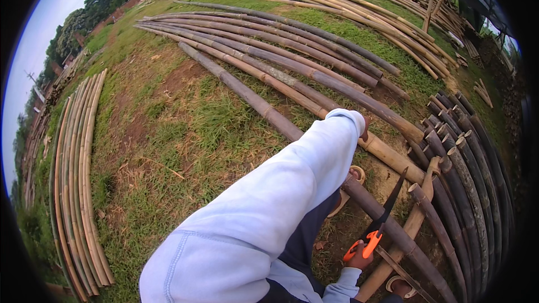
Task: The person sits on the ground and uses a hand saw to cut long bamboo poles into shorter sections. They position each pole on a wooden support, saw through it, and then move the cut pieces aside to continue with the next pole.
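Note:
In my right hand (357,258) is a hand saw (388,207) with an orange handle and a dark, pointed blade; the fingers are closed round the handle. The blade lies across or against a dark bamboo pole (412,244); whether its teeth are in the pole I cannot tell. This pole runs diagonally from far left to near right and passes under my left sleeve (252,202). My left arm reaches forward over it. Only an edge of my left hand (365,130) shows past the cuff, close to a tan bamboo pole (387,151); its fingers are hidden.
A pale forked log (415,221) lies beneath the dark pole. Cut dark bamboo poles (471,163) are stacked at the right. More long poles (269,39) stretch across the grass ahead, and a bamboo row (78,185) lies at the left. My sandalled feet (401,287) are close by.

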The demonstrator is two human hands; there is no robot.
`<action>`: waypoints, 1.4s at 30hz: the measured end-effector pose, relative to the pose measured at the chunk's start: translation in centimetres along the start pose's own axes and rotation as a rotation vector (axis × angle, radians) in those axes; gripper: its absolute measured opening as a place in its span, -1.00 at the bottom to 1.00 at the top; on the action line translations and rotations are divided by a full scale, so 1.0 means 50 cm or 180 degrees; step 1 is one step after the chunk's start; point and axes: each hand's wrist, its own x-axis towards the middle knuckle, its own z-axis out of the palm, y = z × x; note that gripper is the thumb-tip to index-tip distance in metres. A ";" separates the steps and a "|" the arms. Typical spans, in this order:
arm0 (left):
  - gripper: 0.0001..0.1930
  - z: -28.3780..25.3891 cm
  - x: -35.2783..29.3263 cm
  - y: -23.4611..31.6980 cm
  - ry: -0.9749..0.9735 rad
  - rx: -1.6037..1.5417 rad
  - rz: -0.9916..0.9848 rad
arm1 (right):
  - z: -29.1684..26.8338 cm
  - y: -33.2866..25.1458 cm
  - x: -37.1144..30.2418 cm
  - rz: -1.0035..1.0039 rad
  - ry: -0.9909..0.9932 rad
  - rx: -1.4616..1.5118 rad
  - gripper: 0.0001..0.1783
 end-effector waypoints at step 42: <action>-0.64 0.010 0.006 -0.016 0.0204 0.0101 -0.0032 | 0.004 -0.006 -0.001 -0.0050 -0.0009 0.0172 -0.79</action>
